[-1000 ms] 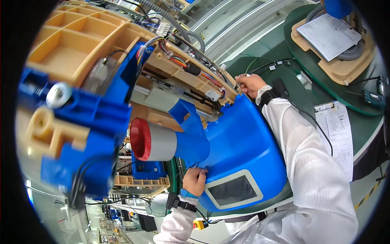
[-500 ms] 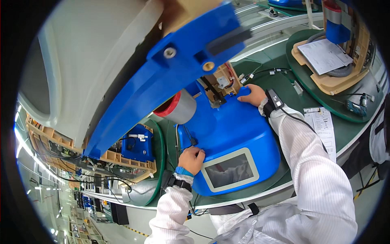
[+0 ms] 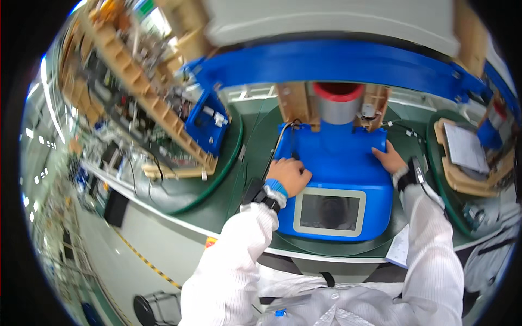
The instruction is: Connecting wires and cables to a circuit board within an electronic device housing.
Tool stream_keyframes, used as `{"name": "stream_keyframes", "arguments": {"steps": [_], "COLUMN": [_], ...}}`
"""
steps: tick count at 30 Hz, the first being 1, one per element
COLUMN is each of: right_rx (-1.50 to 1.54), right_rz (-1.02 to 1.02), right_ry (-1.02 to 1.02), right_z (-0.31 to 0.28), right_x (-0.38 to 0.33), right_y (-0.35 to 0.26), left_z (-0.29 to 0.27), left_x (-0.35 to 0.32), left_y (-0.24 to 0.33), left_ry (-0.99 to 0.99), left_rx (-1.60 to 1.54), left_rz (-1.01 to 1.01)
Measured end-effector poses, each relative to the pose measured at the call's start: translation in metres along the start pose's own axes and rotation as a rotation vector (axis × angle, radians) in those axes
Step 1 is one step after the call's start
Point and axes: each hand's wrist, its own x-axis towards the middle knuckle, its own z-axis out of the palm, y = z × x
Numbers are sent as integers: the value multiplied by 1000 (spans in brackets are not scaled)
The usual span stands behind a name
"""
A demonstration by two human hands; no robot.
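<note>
A blue plastic cover (image 3: pixel 342 168) with a grey-framed screen (image 3: pixel 330 212) lies on the round green turntable before me. My left hand (image 3: pixel 288 175) is bent over the cover's left edge, thumb on top; its fingertips are partly hidden. At the right rear corner my right hand (image 3: pixel 389 158) grips the cover between thumb and fingers. Behind the cover, a silver cylinder with a red rim (image 3: pixel 338 103) sits between tan upright supports (image 3: pixel 293 103). A dark cable (image 3: pixel 294 133) runs down by the cover's left rear corner.
A wide blue crosspiece (image 3: pixel 337 62) spans overhead, under a large pale shell (image 3: pixel 331 22). To the left stands another tan frame (image 3: pixel 147 103) with exposed parts. Papers (image 3: pixel 465 142) lie on a tan unit at right; a drill (image 3: pixel 474 214) is nearby. Another sheet (image 3: pixel 399 247) hangs near the front edge.
My view has swung, so the cover now appears squarer and lower right. My left hand has moved further up onto the cover's left side; the right stays at the rear corner.
</note>
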Motion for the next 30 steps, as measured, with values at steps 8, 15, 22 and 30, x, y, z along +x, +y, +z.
{"name": "stream_keyframes", "arguments": {"steps": [8, 15, 22, 30], "right_rx": [-294, -213, -133, 26], "right_rz": [-66, -104, 18, 109], "right_ry": [126, 256, 180, 179], "right_z": [-3, -2, -11, -1], "right_x": [-105, -105, -103, -109], "right_y": [-10, 14, 6, -3], "left_z": [11, 21, 22, 23], "left_x": [8, 2, -15, -26], "left_y": [3, 2, -7, -19], "left_ry": [108, 195, 290, 285], "left_rx": [-97, -390, -522, -594], "left_rz": [-21, -124, -140, -135]}}
